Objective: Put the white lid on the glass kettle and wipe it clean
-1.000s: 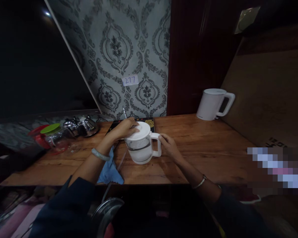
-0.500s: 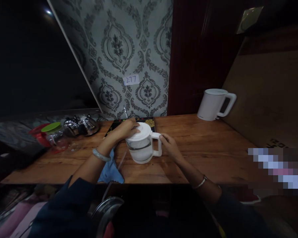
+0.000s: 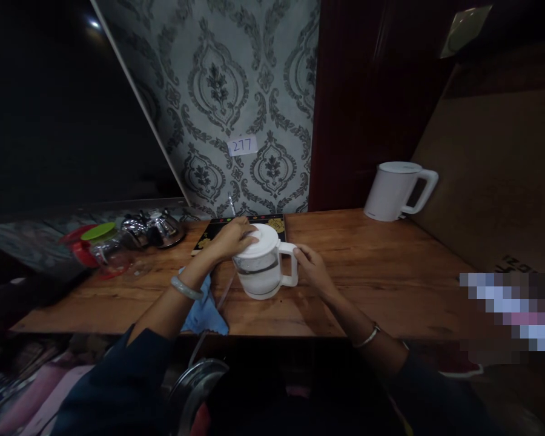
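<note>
Now, left hand [image 3: 231,238] atop jug [image 3: 263,266] lid

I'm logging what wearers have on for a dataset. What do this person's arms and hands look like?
Both arms wear dark navy sleeves pushed up toward the elbows. The left hand has a pale, smooth bangle at its wrist; the right hand has a thin silvery bracelet. No gloves.

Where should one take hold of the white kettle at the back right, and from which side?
Grip the white kettle by its loop handle, probably coming from the right: the handle sticks out that way, open enough for fingers, and the kettle stands upright on the table with bare wood around it.
</note>
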{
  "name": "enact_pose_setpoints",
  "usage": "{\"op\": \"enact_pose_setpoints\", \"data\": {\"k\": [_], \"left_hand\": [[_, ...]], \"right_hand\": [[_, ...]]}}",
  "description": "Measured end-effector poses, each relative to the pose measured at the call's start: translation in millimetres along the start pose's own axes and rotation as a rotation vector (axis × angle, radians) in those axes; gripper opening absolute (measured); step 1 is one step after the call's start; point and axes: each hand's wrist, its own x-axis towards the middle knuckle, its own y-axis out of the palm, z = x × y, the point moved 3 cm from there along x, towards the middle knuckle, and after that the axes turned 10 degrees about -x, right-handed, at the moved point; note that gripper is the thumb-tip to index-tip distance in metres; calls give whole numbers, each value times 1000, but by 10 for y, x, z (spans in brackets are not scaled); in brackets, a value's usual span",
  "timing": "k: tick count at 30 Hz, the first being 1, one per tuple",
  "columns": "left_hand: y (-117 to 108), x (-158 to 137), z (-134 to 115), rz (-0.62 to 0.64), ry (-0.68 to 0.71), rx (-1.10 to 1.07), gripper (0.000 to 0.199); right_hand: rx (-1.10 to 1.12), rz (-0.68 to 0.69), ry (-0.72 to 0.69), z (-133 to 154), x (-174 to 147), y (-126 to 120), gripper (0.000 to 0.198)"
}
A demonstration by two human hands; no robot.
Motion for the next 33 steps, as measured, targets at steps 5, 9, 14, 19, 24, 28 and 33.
{"op": "enact_pose_setpoints", "data": {"k": [5, 9, 14, 19, 24, 28, 33], "left_hand": [[113, -73, 97, -81, -64, -82, 40], [152, -94, 172, -94, -107, -152, 51], [208, -111, 209, -104, -128, -181, 53], [255, -133, 236, -119, -137, -188, 54], [222, -119, 218, -124, -91, -181, 49], [204, -123, 187, -100, -91, -158, 53], [177, -123, 142, -84, -100, -121, 58]], "right_hand": [[-4, 13, 0, -4, 5, -11, 37], [1, -1, -6, 8, 3, -12, 36], [31, -16, -17, 14, -15, 19, 38], [27, -51, -7, -20, -24, 31, 41], [32, -44, 6, -53, -13, 26, 44], [18, -53, 13, -57, -16, 29, 44], [26, -44, 11, -40, -26, 32, 43]]}}
